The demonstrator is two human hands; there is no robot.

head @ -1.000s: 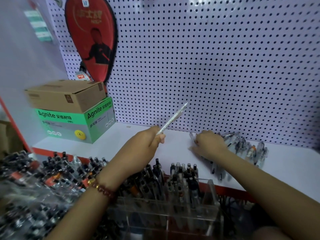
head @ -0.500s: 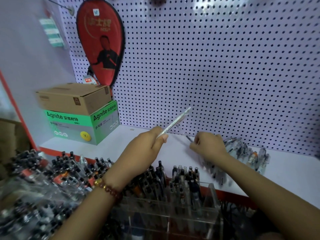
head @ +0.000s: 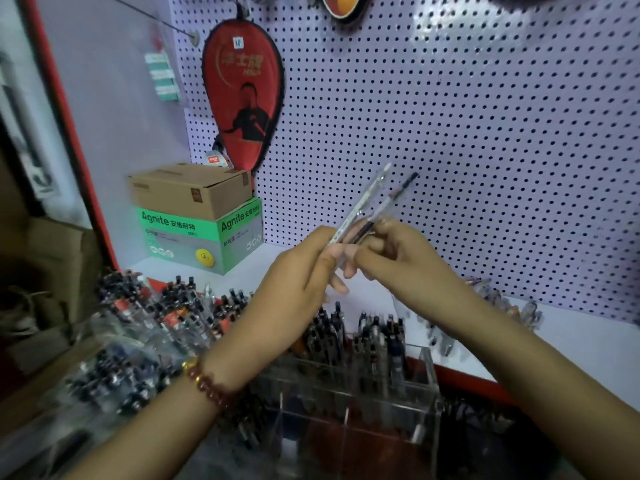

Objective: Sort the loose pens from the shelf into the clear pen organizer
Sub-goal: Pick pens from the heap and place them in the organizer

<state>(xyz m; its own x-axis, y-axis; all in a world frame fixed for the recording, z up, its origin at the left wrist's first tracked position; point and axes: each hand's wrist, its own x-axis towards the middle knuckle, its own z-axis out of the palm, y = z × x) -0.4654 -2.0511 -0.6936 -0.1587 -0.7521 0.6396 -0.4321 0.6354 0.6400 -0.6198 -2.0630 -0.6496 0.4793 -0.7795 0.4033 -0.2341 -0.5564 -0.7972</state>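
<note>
The left hand (head: 298,271) pinches a white-barrelled pen (head: 363,199), tilted up to the right. The right hand (head: 401,258), close against it, grips a clear black-tipped pen (head: 394,195) just beside the first. Both pens are above the clear pen organizer (head: 429,372), which holds upright pens. Loose pens (head: 502,299) lie on the white shelf (head: 588,341).

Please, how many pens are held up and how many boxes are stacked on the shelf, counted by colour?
White pen: 1
Dark-tipped pen: 1
Brown box: 1
Green box: 1
Total: 4
</note>
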